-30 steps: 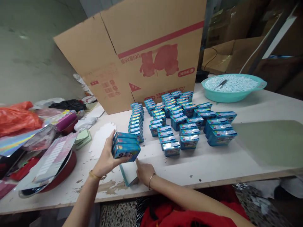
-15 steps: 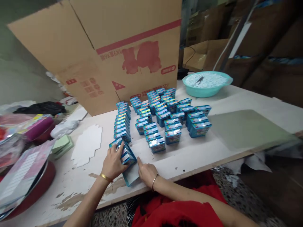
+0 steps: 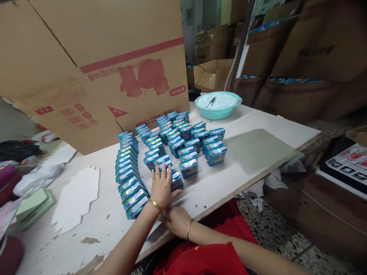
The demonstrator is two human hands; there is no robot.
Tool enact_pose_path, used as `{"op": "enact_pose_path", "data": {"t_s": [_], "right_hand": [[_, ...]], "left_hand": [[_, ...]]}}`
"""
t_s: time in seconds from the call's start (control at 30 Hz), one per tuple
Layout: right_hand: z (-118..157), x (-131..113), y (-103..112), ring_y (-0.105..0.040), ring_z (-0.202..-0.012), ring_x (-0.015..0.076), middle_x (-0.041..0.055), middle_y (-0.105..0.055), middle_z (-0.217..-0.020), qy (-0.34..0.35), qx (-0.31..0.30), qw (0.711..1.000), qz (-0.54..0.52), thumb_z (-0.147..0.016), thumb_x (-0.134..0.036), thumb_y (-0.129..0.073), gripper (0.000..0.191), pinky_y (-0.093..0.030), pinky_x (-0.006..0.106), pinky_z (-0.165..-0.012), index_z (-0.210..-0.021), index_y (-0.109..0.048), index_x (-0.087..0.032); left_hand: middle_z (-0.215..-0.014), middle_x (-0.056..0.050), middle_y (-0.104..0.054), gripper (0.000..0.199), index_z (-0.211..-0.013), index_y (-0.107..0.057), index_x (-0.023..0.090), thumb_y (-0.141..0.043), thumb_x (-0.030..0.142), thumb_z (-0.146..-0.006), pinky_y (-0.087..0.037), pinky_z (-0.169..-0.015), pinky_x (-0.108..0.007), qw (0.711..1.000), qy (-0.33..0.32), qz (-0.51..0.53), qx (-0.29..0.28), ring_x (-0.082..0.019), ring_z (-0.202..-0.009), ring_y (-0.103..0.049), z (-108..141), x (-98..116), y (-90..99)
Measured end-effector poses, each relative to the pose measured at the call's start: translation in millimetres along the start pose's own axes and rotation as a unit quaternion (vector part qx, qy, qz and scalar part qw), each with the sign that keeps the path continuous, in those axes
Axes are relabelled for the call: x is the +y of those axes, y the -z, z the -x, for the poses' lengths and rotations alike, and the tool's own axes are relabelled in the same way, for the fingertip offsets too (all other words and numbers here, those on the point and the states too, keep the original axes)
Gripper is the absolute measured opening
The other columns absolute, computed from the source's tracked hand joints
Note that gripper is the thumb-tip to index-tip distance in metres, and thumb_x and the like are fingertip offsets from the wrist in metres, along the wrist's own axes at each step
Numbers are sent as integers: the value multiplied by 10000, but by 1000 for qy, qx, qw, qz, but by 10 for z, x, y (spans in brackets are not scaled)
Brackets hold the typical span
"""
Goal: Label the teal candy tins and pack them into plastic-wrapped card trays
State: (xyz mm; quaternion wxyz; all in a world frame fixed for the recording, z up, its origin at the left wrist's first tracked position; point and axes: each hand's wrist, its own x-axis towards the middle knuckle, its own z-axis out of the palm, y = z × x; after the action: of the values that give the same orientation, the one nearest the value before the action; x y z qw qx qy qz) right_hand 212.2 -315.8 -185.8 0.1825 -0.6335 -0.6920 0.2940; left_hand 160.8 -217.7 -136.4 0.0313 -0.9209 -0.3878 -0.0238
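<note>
My left hand (image 3: 162, 187), with a gold bracelet at the wrist, lies with fingers stretched out over a short row of small blue boxes (image 3: 176, 180). Its thumb is spread away to the right. A long curved row of the same boxes (image 3: 124, 168) stands to its left. Under my left wrist, my right hand (image 3: 180, 221), with a thin bangle, has its fingers curled at a flat blue-edged sheet (image 3: 153, 231) near the table's front edge. The left forearm hides its fingertips and most of the sheet.
More blue boxes (image 3: 189, 168) stand in rows before a large cardboard carton (image 3: 123, 46). A turquoise basin (image 3: 216, 113) of small white pieces is at the back right. A greenish mat (image 3: 258, 149) lies right; white cut-out card (image 3: 78, 198) and a green block (image 3: 36, 208) lie left.
My left hand has moved off the front-left boxes to a row farther right. Those boxes now line up with the long left row. My right hand has drawn nearer the front edge. The view turned right.
</note>
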Motion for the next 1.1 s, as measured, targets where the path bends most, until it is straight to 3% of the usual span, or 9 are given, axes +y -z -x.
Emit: {"op": "enact_pose_path", "data": {"t_s": [0.1,0.2,0.33,0.43,0.53,0.67,0.8,1.1], "right_hand": [[-8,21,-25,-685,-868,252,136,-720,-969,4,-3,1000,15,-937,-439,-381,418,-456,292,-683,-1020,-666,-144],[-14,21,-50,-684,-857,260,141,-725,-931,6,-11,999,34,-922,-425,-403,409,-461,295,-678,-960,-696,-141],[-13,5,-69,-684,-843,264,137,-722,-946,13,-16,999,42,-933,-382,-369,396,-458,307,-667,-1052,-658,-140],[6,2,-63,-681,-857,245,119,-722,-956,11,-22,999,38,-957,-357,-313,397,-447,305,-694,-1080,-632,-156],[38,4,-41,-674,-891,227,100,-722,-977,4,-40,998,42,-966,-331,-289,393,-431,296,-725,-1084,-635,-187],[77,15,-29,-675,-891,210,63,-724,-1007,19,-38,998,36,-948,-300,-314,448,-422,283,-717,-1379,-428,-260],[94,41,-51,-672,-907,209,64,-717,-1045,23,-47,997,49,-927,-253,-328,528,-425,280,-732,-1454,-314,-257],[114,64,-48,-667,-941,215,57,-696,-1111,30,-65,996,47,-963,-324,-290,506,-443,282,-753,-1465,-284,-267]], "left_hand": [[-1502,-187,-299,692,-1434,-332,181,-567,386,-816,-139,-1099,-625,998,-12,-31,43,-408,-1396,-194,68,81,-127],[-1347,-168,-465,675,-1436,-328,218,-556,241,-802,-211,-1092,-600,998,-33,0,55,-357,-1286,-387,161,117,-88],[-1251,-159,-482,859,-1501,-108,183,-581,252,-787,-399,-1007,-484,990,-37,130,48,-299,-1161,-479,396,54,285],[-1388,-134,-394,826,-1507,-32,252,-532,319,-853,-361,-1064,-456,979,-25,197,51,-290,-1282,-396,775,-150,655],[-1452,-105,-352,784,-1505,-50,282,-510,365,-875,-339,-1091,-445,971,31,233,32,-294,-1344,-340,1192,-413,799],[-1394,-115,-405,775,-1502,-63,295,-515,349,-875,-384,-1049,-436,972,51,228,26,-280,-1291,-403,1520,-599,537],[-1339,-129,-416,757,-1499,-82,301,-514,310,-877,-387,-1023,-457,985,22,164,46,-281,-1236,-422,1578,-549,270],[-1418,-157,-370,646,-1483,-199,233,-448,244,-887,-369,-1047,-516,996,38,77,16,-325,-1312,-364,1527,-409,307]]}}
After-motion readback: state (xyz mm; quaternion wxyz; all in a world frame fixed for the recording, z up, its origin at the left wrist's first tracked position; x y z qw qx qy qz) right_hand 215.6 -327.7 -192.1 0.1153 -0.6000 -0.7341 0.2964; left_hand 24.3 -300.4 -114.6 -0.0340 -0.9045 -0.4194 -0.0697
